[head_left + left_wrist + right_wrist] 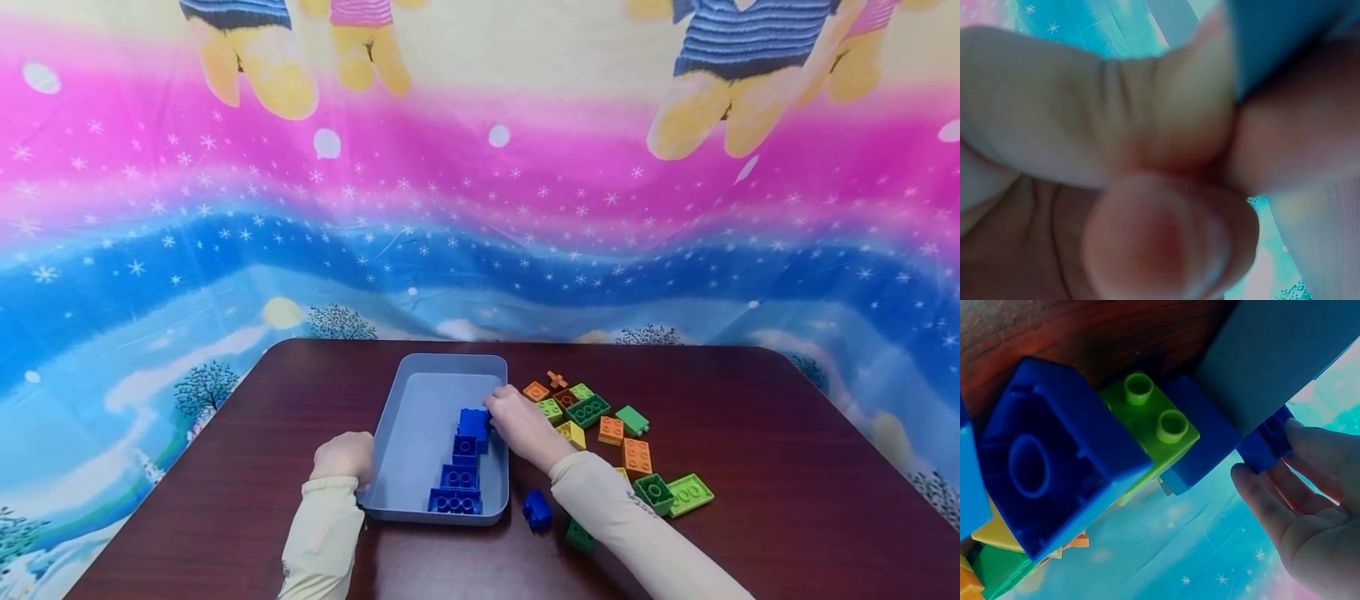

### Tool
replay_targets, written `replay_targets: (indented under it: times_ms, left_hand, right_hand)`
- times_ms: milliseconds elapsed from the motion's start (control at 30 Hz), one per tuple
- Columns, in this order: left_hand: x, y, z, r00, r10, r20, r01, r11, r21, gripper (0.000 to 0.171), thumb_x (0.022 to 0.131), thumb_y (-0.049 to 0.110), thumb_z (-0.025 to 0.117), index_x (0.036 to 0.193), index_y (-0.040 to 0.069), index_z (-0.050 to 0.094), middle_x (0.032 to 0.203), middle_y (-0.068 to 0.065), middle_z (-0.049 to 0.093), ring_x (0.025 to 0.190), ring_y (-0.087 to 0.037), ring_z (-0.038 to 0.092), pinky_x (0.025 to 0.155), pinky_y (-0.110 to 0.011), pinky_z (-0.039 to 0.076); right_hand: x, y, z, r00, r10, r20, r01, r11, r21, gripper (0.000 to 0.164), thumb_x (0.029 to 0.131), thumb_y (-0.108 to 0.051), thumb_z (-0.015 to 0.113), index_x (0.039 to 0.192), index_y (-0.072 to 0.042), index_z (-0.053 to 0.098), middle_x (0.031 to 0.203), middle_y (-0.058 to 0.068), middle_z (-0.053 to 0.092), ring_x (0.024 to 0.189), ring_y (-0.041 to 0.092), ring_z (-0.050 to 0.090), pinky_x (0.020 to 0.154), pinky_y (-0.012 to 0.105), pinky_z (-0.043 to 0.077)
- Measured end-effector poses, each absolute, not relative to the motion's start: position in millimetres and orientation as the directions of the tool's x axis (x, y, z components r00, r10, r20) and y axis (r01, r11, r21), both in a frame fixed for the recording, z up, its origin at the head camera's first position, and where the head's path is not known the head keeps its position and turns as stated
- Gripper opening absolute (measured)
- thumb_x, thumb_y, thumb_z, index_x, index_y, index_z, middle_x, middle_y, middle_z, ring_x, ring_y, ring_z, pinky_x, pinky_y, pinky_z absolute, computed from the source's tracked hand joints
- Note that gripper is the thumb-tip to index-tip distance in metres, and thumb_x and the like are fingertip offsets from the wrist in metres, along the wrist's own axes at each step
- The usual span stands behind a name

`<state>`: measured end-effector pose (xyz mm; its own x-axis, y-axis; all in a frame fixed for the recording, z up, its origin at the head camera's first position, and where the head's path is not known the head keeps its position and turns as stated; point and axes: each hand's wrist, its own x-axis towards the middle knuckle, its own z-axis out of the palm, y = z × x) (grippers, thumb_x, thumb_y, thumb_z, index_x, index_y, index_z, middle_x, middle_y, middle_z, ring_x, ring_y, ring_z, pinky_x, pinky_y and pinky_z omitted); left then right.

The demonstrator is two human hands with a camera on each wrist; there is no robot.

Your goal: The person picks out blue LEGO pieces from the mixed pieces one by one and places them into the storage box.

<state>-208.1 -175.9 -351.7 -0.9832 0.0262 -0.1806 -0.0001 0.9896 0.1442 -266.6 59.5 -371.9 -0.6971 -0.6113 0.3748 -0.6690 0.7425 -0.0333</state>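
Observation:
My left hand [343,458] grips the left wall of a grey-blue tray [411,433]. In the left wrist view its curled fingers [1166,112] fill the picture, with a corner of the tray's rim [1279,37] between them. Over the tray's right rim, my right hand [525,425] pinches a blue toy brick [1266,444] between thumb and fingertips. Inside the tray several blue bricks [454,501] form a line along the right side, the far one [472,422] next to my right fingertips.
Right of the tray lie loose toy bricks: orange [637,457], dark green [588,410], lime green [690,495] and yellow [572,434]. One blue brick [536,510] is just outside the tray's near right corner. A patterned cloth [480,208] hangs behind the dark table [787,467].

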Motion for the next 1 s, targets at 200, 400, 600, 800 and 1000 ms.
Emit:
replay_targets:
  times_ms: [200,400,600,800,1000]
  left_hand:
    - [-207.1,-176.3,-352.2,-0.983,0.026,-0.183,0.000,0.989,0.145,0.017,0.063,-0.005,0.069,0.061,0.005,0.056,0.059,-0.005,0.051,0.055,-0.020,0.047,0.047,-0.039,0.042]
    - [-206.2,-176.9,-352.3,-0.983,0.030,-0.181,0.003,0.989,0.148,0.017,0.063,-0.005,0.069,0.061,0.005,0.056,0.060,-0.005,0.051,0.056,-0.020,0.047,0.048,-0.040,0.042]
    - [-205.2,-177.9,-352.6,-0.983,0.033,-0.181,0.005,0.988,0.152,0.017,0.063,-0.005,0.069,0.061,0.006,0.056,0.060,-0.005,0.051,0.056,-0.020,0.047,0.048,-0.039,0.042]
    - [-203.9,-177.9,-351.3,-0.982,0.041,-0.183,0.012,0.988,0.156,0.018,0.065,-0.006,0.067,0.059,0.006,0.054,0.057,-0.004,0.049,0.053,-0.019,0.043,0.046,-0.035,0.039]
    - [-203.8,-178.3,-351.4,-0.984,0.054,-0.171,0.027,0.987,0.156,0.018,0.066,-0.006,0.065,0.059,0.006,0.054,0.055,-0.005,0.048,0.052,-0.018,0.041,0.045,-0.034,0.037]
  right_hand:
    - [-265.2,56.9,-370.0,-0.717,-0.610,0.337,-0.653,0.757,-0.018,0.013,0.081,-0.007,0.064,0.092,-0.001,0.063,0.085,0.008,0.057,0.082,0.021,0.053,0.070,0.029,0.048]
    - [-264.5,55.7,-370.8,-0.735,-0.602,0.313,-0.646,0.762,-0.052,0.017,0.082,-0.011,0.064,0.095,-0.001,0.062,0.088,0.009,0.058,0.085,0.021,0.053,0.071,0.029,0.048]
    - [-264.2,54.5,-373.1,-0.734,-0.601,0.316,-0.645,0.762,-0.050,0.017,0.083,-0.011,0.064,0.097,-0.001,0.062,0.088,0.009,0.058,0.084,0.020,0.054,0.070,0.028,0.048]
    - [-264.9,53.6,-373.7,-0.729,-0.604,0.324,-0.653,0.754,-0.064,0.019,0.082,-0.009,0.064,0.099,0.000,0.061,0.090,0.010,0.058,0.086,0.022,0.054,0.071,0.029,0.048]
    - [-266.1,51.8,-371.2,-0.755,-0.577,0.311,-0.639,0.754,-0.153,0.022,0.082,-0.006,0.064,0.102,0.002,0.059,0.090,0.012,0.057,0.086,0.023,0.056,0.072,0.031,0.048]
